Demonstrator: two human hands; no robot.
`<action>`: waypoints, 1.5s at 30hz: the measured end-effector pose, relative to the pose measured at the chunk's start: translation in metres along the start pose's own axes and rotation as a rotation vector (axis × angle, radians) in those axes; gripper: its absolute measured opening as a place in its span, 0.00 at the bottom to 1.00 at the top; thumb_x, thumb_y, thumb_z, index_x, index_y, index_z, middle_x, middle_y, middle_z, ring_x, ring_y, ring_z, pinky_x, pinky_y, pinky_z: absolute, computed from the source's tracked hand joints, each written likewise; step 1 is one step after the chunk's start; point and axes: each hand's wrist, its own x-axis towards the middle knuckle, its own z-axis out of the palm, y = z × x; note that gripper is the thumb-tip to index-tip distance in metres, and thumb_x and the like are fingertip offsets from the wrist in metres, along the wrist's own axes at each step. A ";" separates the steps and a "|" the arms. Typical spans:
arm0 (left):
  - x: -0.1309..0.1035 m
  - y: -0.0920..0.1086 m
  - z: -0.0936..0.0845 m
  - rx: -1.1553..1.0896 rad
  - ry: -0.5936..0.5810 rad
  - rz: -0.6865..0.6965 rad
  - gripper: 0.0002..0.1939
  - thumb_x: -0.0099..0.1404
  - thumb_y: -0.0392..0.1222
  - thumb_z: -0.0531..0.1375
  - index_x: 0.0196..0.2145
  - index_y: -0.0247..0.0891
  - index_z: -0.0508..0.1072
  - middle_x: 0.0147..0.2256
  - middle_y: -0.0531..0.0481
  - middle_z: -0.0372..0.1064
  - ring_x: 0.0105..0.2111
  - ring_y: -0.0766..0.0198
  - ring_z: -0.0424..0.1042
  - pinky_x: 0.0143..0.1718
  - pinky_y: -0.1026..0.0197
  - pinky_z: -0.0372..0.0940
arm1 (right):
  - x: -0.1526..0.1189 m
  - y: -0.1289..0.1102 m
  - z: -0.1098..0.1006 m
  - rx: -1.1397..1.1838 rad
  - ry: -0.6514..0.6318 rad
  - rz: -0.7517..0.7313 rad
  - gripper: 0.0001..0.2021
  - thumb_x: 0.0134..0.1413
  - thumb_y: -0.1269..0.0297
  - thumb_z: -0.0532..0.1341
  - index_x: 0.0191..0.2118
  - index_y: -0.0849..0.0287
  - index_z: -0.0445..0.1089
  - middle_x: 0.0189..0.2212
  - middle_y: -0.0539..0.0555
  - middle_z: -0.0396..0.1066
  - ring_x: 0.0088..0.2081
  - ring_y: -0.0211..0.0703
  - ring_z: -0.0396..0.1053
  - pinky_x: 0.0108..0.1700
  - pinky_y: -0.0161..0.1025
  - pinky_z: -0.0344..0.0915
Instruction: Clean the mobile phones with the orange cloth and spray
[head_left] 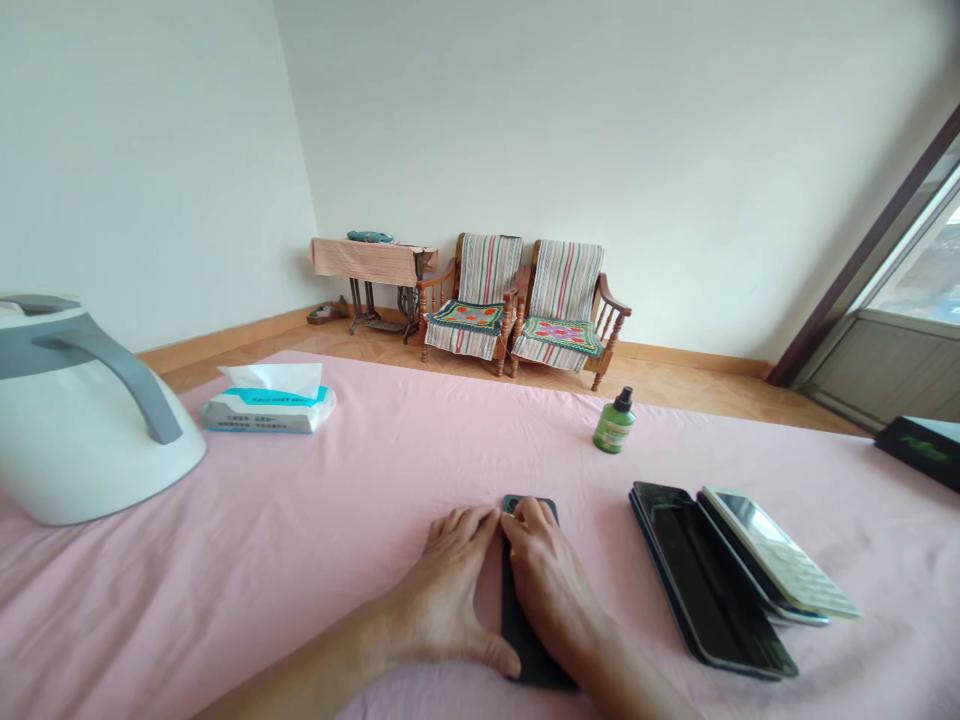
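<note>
A dark phone lies back up on the pink cloth, its camera area at the far end. Along its left edge rests my left hand, thumb spread from the fingers and touching the phone near its lower end. My right hand lies over the phone's upper part with fingers curled and pressed together; whatever is under the fingertips is hidden. To the right are stacked phones, a black one and a light one on top.
A white and grey kettle stands at the left, near a tissue pack. A green bottle stands beyond my hands. A black box is at the right edge. Two chairs are by the wall.
</note>
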 end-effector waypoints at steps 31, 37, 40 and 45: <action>-0.001 -0.003 0.003 0.134 -0.083 0.072 0.67 0.35 0.69 0.65 0.65 0.36 0.43 0.65 0.36 0.38 0.63 0.39 0.39 0.61 0.38 0.38 | -0.067 0.015 0.011 0.134 0.048 -0.330 0.16 0.51 0.81 0.51 0.37 0.58 0.72 0.30 0.55 0.63 0.32 0.40 0.65 0.31 0.34 0.65; -0.003 -0.005 0.002 0.127 -0.086 0.120 0.65 0.39 0.73 0.62 0.65 0.36 0.43 0.65 0.35 0.36 0.63 0.37 0.38 0.60 0.36 0.37 | -0.027 0.036 0.000 0.169 0.097 -0.110 0.19 0.51 0.82 0.49 0.41 0.59 0.72 0.34 0.55 0.63 0.34 0.40 0.65 0.35 0.35 0.67; -0.004 -0.007 0.002 0.128 -0.089 0.120 0.65 0.39 0.74 0.61 0.65 0.37 0.42 0.66 0.36 0.35 0.63 0.37 0.38 0.60 0.36 0.36 | -0.004 0.050 0.002 0.117 0.134 -0.085 0.17 0.50 0.82 0.50 0.37 0.60 0.73 0.33 0.55 0.63 0.36 0.41 0.64 0.38 0.37 0.66; -0.004 -0.006 0.003 0.128 -0.074 0.131 0.65 0.39 0.73 0.62 0.66 0.38 0.40 0.66 0.38 0.35 0.63 0.37 0.38 0.61 0.37 0.36 | 0.014 0.053 0.007 0.079 0.175 -0.056 0.18 0.48 0.83 0.50 0.36 0.60 0.73 0.34 0.55 0.63 0.37 0.43 0.62 0.40 0.40 0.65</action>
